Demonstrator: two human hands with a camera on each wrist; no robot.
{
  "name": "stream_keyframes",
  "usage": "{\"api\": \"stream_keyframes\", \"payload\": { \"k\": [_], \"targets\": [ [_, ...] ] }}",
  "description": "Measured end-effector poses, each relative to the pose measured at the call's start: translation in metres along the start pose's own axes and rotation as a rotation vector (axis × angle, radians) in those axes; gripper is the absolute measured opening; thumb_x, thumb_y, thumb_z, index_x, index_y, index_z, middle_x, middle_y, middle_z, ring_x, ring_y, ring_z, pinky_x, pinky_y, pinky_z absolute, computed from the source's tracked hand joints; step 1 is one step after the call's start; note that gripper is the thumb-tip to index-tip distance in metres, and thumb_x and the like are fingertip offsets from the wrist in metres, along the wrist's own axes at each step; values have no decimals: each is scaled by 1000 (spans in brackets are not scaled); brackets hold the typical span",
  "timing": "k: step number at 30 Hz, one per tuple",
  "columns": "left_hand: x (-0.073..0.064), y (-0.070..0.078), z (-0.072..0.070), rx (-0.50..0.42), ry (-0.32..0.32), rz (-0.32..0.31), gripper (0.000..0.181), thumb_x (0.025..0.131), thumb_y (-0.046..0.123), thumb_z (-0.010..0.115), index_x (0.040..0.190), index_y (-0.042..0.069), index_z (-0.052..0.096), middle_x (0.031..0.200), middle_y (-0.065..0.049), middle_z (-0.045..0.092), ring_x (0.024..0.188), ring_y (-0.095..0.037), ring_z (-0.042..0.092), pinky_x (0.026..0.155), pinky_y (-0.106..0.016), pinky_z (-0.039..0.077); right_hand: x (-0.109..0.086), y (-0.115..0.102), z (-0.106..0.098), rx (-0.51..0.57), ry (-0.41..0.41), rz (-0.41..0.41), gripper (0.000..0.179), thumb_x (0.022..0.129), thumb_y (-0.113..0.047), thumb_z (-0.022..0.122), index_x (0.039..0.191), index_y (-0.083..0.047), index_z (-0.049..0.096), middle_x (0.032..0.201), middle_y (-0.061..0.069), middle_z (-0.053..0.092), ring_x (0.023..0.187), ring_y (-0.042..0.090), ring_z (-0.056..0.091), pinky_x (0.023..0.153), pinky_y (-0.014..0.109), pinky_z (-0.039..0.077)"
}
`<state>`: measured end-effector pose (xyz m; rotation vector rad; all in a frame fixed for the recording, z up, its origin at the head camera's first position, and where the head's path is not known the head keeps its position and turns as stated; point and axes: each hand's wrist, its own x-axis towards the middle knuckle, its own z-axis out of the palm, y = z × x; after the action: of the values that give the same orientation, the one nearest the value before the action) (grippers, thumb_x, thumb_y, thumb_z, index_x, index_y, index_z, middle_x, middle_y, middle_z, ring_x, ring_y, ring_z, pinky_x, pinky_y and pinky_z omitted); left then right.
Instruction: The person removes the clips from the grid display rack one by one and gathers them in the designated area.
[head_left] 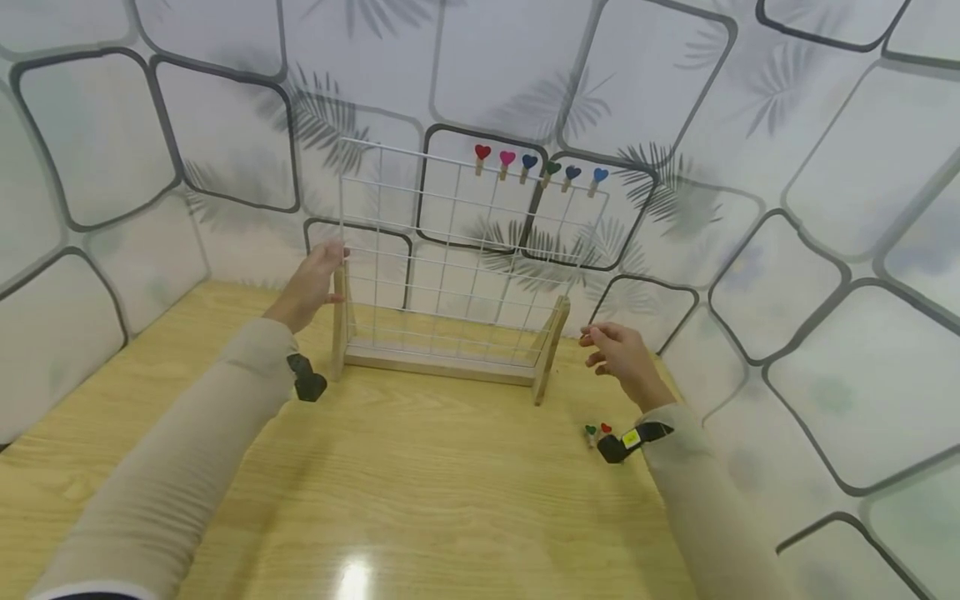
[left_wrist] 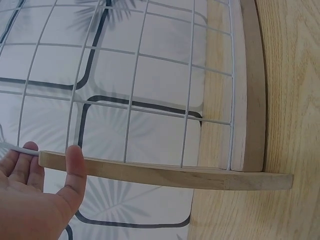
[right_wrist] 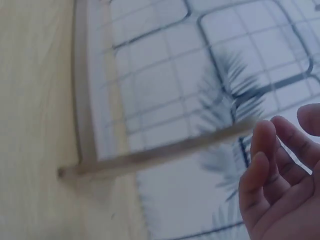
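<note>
A white wire grid rack on a wooden stand stands upright on the table. My left hand holds its left side; in the left wrist view the thumb lies against the wooden post and the fingers reach behind the wire. Out past the right post, my right hand pinches a small reddish-orange thing at its fingertips, mostly hidden, its kind unclear. The right wrist view shows those fingers bent together. Several heart-topped clothespins, among them a red one and a blue one, are clipped along the top wire.
On the table, near the right wrist camera, lie a green heart clothespin and a red one, partly covered by that camera. Patterned walls close in behind the rack and along the right side.
</note>
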<state>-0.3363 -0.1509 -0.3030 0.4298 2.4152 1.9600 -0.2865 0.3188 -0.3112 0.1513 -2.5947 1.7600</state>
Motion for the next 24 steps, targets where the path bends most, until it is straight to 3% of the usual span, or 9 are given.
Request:
{"api": "stream_keyframes", "payload": {
  "k": [3, 6, 13, 16, 24],
  "targets": [
    [0, 2, 0, 5, 5, 9, 75, 102, 55, 19, 155, 4, 3, 158, -18, 15, 144, -34, 10, 103, -58, 36, 8, -26, 10, 214, -73, 31, 24, 103, -25, 49, 112, -6, 60, 97, 4, 62, 69, 10, 60, 57, 22, 50],
    [0, 3, 1, 9, 11, 17, 75, 103, 55, 20, 155, 3, 4, 157, -18, 16, 144, -35, 11, 102, -58, 37, 13, -51, 20, 360, -131, 86, 20, 103, -27, 49, 110, -11, 59, 96, -1, 62, 68, 9, 57, 57, 21, 49],
    [0, 0, 2, 0, 3, 15, 74, 103, 53, 20, 155, 3, 3, 157, -18, 16, 143, -36, 12, 101, -59, 37, 28, -100, 39, 411, -172, 213, 34, 98, -35, 48, 127, -17, 48, 117, -1, 48, 71, 7, 54, 57, 21, 45],
    [-1, -1, 3, 0, 9, 11, 75, 103, 55, 20, 155, 3, 3, 157, -18, 17, 143, -36, 13, 101, -58, 38, 36, -118, 46, 452, -202, 165, 35, 99, -33, 47, 129, -16, 46, 121, 1, 46, 73, 9, 56, 57, 22, 47],
    [-2, -4, 0, 21, 24, 19, 78, 101, 57, 21, 155, 3, 5, 157, -18, 18, 143, -35, 13, 100, -58, 39, 52, -164, 73, 618, -234, -83, 31, 105, -28, 41, 125, -5, 48, 111, 6, 55, 75, 15, 59, 60, 23, 50]
  ]
}}
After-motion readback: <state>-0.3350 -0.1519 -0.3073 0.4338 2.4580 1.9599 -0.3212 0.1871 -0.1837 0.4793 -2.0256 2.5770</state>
